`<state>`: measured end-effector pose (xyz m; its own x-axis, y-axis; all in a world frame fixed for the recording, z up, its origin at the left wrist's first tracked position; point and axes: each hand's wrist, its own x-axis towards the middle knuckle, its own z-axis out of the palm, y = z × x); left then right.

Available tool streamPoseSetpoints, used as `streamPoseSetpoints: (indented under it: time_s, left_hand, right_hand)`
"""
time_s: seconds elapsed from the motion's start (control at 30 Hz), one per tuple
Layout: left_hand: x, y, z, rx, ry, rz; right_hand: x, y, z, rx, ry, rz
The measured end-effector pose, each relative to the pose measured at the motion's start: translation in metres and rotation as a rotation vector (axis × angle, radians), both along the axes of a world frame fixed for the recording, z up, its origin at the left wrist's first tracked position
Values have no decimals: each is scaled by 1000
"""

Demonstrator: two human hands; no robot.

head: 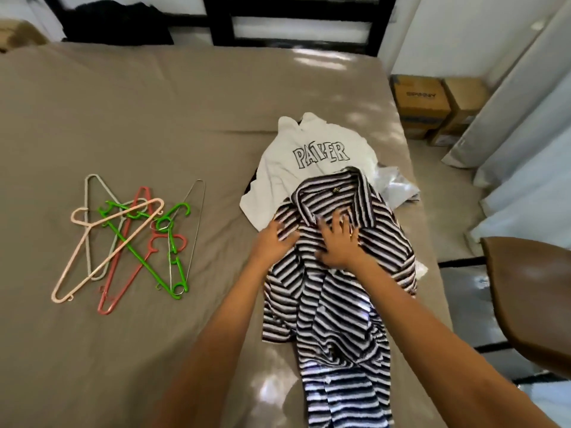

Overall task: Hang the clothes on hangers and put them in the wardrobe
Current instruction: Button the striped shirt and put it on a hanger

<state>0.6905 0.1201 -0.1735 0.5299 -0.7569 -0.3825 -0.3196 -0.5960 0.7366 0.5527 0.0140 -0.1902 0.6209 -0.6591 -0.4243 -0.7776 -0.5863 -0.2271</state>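
Observation:
A black-and-white striped shirt (336,304) lies crumpled on the bed, its collar toward the far side. My left hand (273,239) grips its left shoulder area. My right hand (338,242) rests on the shirt just below the collar with fingers spread. A white T-shirt with printed letters (309,159) lies under and beyond the striped shirt, on top of other clothes. A heap of several plastic and wire hangers (129,239), pink, green, red and grey, lies on the bed to the left. No wardrobe is in view.
The bed sheet (154,118) is taupe. A black garment (117,24) hangs at the dark headboard. Cardboard boxes (429,103) stand on the floor at the right by white curtains (525,118). A brown chair seat (531,291) is close on my right.

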Motion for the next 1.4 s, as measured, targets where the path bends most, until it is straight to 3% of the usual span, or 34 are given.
streamPoseSetpoints:
  time_s: [0.07, 0.23, 0.37, 0.77, 0.93, 1.03, 1.13, 1.4]
  left_hand:
    - [28, 25, -37, 183, -15, 92]
    - [95, 110, -106, 322, -362, 366]
    - [132, 141, -141, 438, -425, 427]
    - [160, 140, -146, 376, -321, 665]
    - [146, 140, -121, 146, -424, 787]
    - [132, 149, -101, -127, -577, 716]
    - [117, 158, -79, -263, -623, 502]
    - [96, 188, -25, -46, -938, 311]
  right_hand:
    - [1, 25, -26, 18, 8, 31]
    - [-5, 95, -54, 95, -297, 3]
    - [-4, 137, -54, 253, -489, 2]
    - [-17, 159, -77, 389, -333, 29]
    - [-16, 147, -68, 382, -378, 19]
    - [-15, 143, -61, 361, -405, 22]
    - [-14, 135, -51, 322, -452, -1]
    - [8, 96, -25, 176, -544, 47]
